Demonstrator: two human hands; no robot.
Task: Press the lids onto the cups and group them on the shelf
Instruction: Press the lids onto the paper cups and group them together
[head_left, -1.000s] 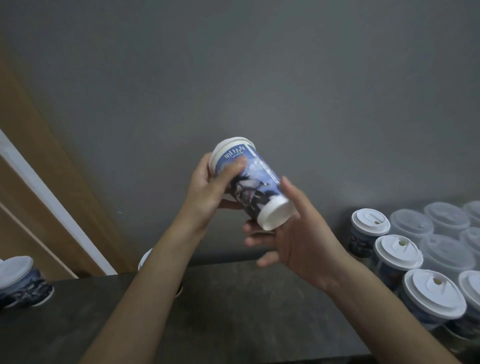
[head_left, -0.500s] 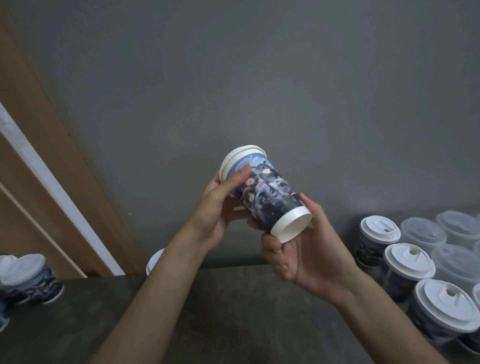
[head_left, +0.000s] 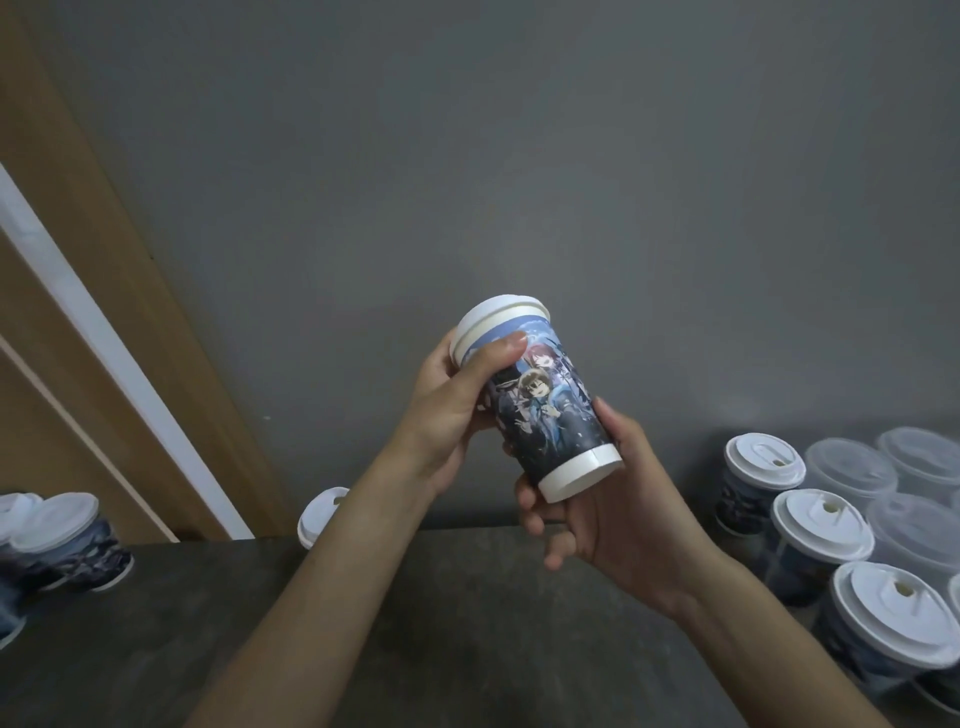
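Observation:
I hold a blue printed paper cup (head_left: 545, 410) in the air above the dark shelf (head_left: 415, 634), tilted with its white base toward me. A white lid (head_left: 493, 317) sits on its top. My left hand (head_left: 457, 410) grips the upper part, thumb lying just under the lid's rim. My right hand (head_left: 608, 499) curls round the base from below. Lidded cups (head_left: 821, 535) stand grouped at the right. Two more lidded cups (head_left: 67, 540) stand at the left. One lidded cup (head_left: 319, 514) shows behind my left forearm, mostly hidden.
A grey wall (head_left: 519, 182) rises behind the shelf. A wooden panel with a white strip (head_left: 104, 338) runs diagonally at the left. Clear-lidded cups (head_left: 852, 467) fill the far right of the group.
The cup has turned more upright and moved right, its printed figures now facing me. My right hand's fingers have curled round the base. The view has shifted a little.

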